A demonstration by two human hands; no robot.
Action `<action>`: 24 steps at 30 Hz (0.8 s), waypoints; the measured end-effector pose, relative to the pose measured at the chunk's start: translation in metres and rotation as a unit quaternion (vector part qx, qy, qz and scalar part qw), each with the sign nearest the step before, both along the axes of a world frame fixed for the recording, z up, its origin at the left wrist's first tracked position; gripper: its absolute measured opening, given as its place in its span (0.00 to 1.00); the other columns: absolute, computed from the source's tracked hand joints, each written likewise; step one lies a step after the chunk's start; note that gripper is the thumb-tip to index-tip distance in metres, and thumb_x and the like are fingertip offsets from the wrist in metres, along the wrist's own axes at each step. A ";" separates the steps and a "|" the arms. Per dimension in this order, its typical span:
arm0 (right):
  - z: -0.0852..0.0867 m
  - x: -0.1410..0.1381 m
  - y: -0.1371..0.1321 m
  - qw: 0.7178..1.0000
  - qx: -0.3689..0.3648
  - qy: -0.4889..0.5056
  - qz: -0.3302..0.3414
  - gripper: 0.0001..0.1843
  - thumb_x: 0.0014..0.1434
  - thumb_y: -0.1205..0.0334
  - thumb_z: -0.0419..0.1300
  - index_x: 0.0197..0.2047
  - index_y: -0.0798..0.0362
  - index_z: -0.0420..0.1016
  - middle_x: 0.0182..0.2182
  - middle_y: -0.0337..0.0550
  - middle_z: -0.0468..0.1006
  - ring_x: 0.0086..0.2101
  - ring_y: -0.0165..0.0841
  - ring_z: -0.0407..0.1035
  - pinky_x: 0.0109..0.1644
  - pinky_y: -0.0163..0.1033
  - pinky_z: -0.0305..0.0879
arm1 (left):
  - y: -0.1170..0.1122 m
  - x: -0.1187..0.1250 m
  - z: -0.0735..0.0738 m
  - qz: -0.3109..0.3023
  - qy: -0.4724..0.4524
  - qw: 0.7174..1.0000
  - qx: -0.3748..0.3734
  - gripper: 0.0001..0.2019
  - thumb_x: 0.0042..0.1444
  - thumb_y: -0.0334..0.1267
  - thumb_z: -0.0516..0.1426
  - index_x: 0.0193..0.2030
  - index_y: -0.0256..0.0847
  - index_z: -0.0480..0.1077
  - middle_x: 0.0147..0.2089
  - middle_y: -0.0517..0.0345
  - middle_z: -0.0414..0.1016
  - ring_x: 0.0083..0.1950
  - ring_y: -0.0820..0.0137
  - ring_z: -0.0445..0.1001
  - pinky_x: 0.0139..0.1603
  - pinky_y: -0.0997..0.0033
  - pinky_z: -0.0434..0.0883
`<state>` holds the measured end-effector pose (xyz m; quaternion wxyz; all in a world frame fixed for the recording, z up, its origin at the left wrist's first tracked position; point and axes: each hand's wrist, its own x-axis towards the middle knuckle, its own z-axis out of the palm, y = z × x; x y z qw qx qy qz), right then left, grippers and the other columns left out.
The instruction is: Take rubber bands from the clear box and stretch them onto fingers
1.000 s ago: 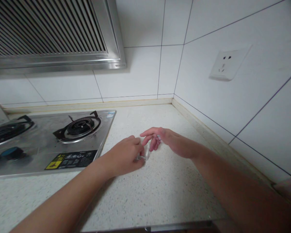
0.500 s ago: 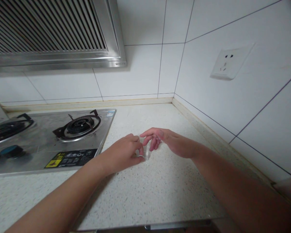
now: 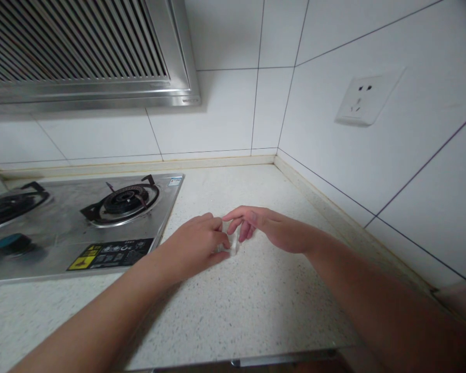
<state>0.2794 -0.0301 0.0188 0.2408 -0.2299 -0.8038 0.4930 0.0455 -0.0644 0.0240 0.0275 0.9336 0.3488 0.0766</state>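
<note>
Left hand half curled, thumb and fingers at small clear object on speckled countertop; cannot tell whether clamped on it. Right hand loosely bent, fingers apart, index tip by left knuckles. Clear object partly covered by fingers, outline hard to make out. Gas stove left, cut off; range hood above; wall socket right.

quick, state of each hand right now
Left hand: curled at a clear item; whether gripping it cannot be told.
Right hand: open, loosely bent beside it.
</note>
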 end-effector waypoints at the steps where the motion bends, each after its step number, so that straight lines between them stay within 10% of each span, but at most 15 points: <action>1: 0.000 0.000 0.000 1.000 -0.002 -0.005 -0.001 0.30 0.73 0.40 0.42 0.62 0.51 0.70 0.49 0.48 0.77 0.40 0.34 0.71 0.45 0.42 0.66 | 0.000 0.000 -0.001 0.000 -0.002 1.000 0.001 0.04 0.61 0.37 0.64 0.41 0.40 0.79 0.41 0.50 0.74 0.46 0.57 0.71 0.46 0.58 0.68; 24: 0.002 0.000 -0.001 0.996 0.040 -0.074 -0.021 0.23 0.70 0.50 0.56 0.63 0.52 0.68 0.47 0.48 0.79 0.42 0.35 0.72 0.44 0.41 0.67 | 0.011 -0.004 -0.008 0.057 -0.073 0.996 -0.009 0.06 0.55 0.36 0.69 0.36 0.41 0.77 0.37 0.55 0.77 0.43 0.61 0.73 0.40 0.66 0.67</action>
